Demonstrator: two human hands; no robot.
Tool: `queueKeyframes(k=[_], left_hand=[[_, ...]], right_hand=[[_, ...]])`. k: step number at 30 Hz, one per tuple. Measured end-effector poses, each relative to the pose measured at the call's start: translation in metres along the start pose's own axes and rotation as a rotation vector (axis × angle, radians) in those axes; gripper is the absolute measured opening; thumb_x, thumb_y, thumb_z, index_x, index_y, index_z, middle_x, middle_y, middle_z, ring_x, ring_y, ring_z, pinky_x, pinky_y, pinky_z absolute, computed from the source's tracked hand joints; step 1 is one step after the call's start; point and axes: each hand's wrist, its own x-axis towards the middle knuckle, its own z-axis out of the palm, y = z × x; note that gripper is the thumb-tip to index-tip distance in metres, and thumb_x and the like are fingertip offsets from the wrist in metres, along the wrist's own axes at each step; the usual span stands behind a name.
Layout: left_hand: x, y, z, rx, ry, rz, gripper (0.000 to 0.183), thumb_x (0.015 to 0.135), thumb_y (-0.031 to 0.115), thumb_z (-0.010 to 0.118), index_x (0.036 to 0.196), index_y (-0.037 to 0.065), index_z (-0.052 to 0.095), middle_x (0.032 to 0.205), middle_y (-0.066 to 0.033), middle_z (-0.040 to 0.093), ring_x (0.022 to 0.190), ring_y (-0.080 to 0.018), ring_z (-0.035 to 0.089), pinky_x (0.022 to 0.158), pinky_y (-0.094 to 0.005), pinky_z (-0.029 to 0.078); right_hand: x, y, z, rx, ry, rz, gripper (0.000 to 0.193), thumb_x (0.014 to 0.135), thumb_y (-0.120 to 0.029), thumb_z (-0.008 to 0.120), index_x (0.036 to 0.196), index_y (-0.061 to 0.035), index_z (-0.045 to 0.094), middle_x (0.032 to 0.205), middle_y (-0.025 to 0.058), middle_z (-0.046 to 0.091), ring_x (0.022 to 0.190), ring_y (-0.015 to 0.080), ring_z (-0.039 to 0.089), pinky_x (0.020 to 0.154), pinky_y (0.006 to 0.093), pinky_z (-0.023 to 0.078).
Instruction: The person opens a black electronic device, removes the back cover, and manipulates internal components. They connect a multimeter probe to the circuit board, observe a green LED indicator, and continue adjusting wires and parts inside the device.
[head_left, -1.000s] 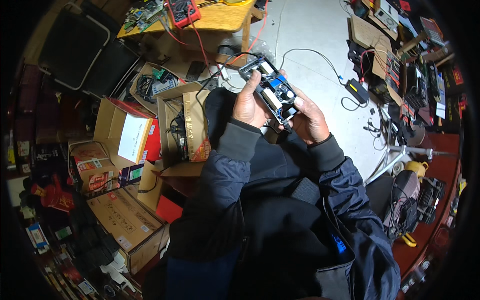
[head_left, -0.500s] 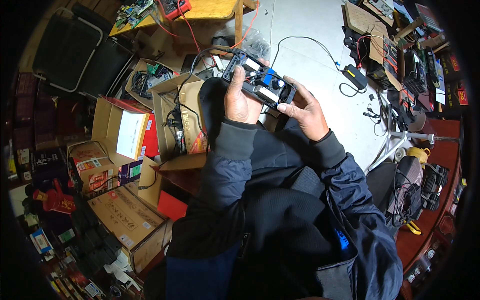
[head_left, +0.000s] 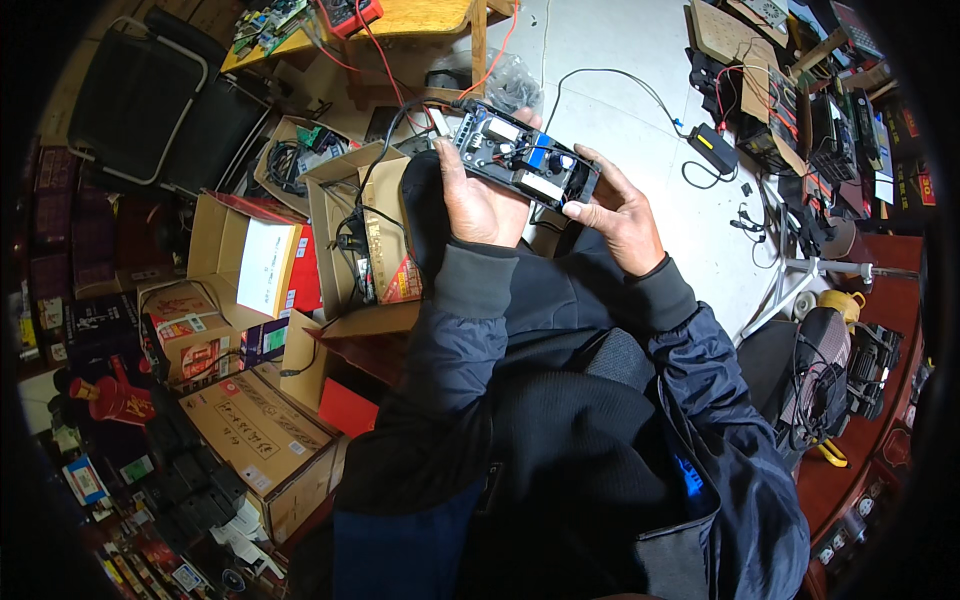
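An opened black electronic device (head_left: 528,178) sits over my lap, its bare circuit board facing up. White blocks, a blue part and what looks like a small black fan at its right end show inside. My left hand (head_left: 482,208) supports the left part from below, fingertips showing past the far edge, thumb raised beside it. With thumb and fingers my right hand (head_left: 628,228) grips the right end. A black cable (head_left: 378,155) runs from the device's left end down toward the open boxes.
Open cardboard boxes (head_left: 335,255) with cables stand at the left, near a closed carton (head_left: 262,435). A black chair (head_left: 165,100) and a yellow table (head_left: 410,22) with a red meter (head_left: 350,14) are farther off. On the pale floor lies a black adapter (head_left: 710,150); a metal-legged stand (head_left: 785,290) is at right.
My left thumb has come off the device's near side and moved left, showing more of the board. The device has shifted slightly right, with my right hand still gripping its end.
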Motion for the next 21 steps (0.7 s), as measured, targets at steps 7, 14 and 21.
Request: queueKeyframes(k=[7,14,21], left_hand=[[0.0,-0.003,-0.008,-0.133,0.067,-0.081,0.084,0.096,0.075,0.051,0.146,0.007,0.05,0.15,-0.0285,0.049,0.142,-0.0451,0.045,0.12,-0.0583,0.034],[-0.001,-0.004,-0.01,-0.162,0.072,-0.103,0.076,0.101,0.072,0.044,0.144,0.009,0.052,0.146,-0.0244,0.053,0.136,-0.0391,0.05,0.117,-0.0568,0.037],[-0.003,-0.007,-0.01,-0.144,0.044,-0.079,0.076,0.105,0.069,0.039,0.149,0.008,0.046,0.144,-0.0131,0.055,0.132,-0.0286,0.053,0.115,-0.051,0.041]], right_hand=[[-0.002,-0.003,0.003,0.03,0.014,0.0,0.07,0.09,-0.004,0.077,0.153,-0.0005,0.047,0.136,0.0117,0.064,0.123,0.0193,0.06,0.107,0.0326,0.046],[0.002,0.007,-0.003,-0.002,0.045,0.065,0.066,0.096,-0.009,0.072,0.154,0.0009,0.043,0.106,0.0087,0.068,0.091,0.0153,0.066,0.084,0.0292,0.056],[0.005,0.018,-0.008,0.089,0.065,0.102,0.07,0.098,-0.014,0.072,0.156,0.0052,0.038,0.106,0.0101,0.07,0.088,0.015,0.067,0.079,0.0281,0.056]])
